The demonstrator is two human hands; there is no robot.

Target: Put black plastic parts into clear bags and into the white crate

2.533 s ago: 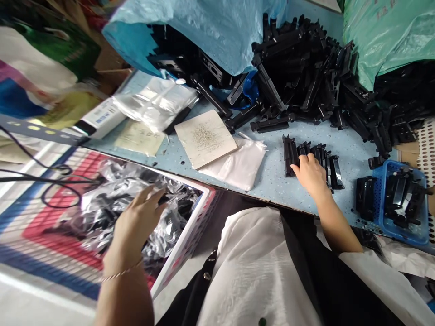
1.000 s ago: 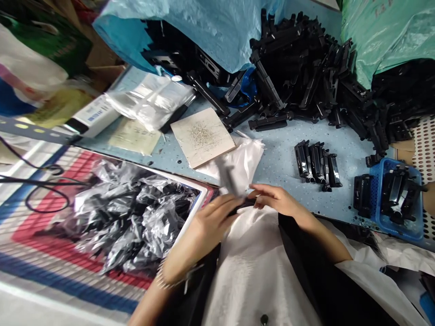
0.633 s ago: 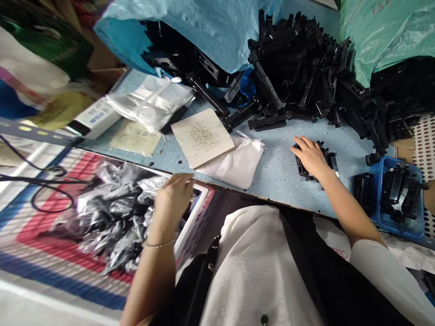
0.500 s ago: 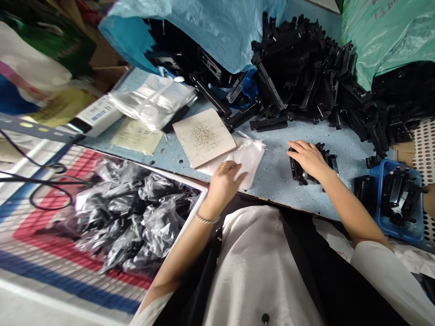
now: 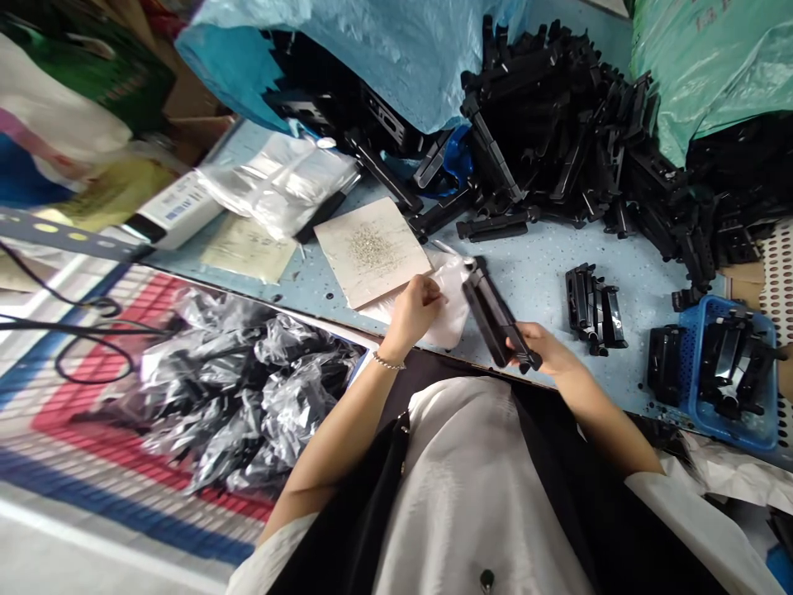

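My right hand is closed around the lower end of a long black plastic part, tilted over the table's front edge. The part's upper end overlaps a translucent plastic bag lying on the table. At the left side of that bag, the fingers of my left hand are curled and pinched together on the plastic; the exact grip is partly hidden. To the right lies a small group of similar black parts, apart from my hands.
A square board with small grains on it lies left of the bag. Behind is a heap of black parts beside a blue bag. A blue basket with parts stands right; bagged parts fill a container lower left.
My right hand has left the group of parts and moved left and nearer me, now with a black part in it. My left hand has risen slightly, fingers closing at the bag.
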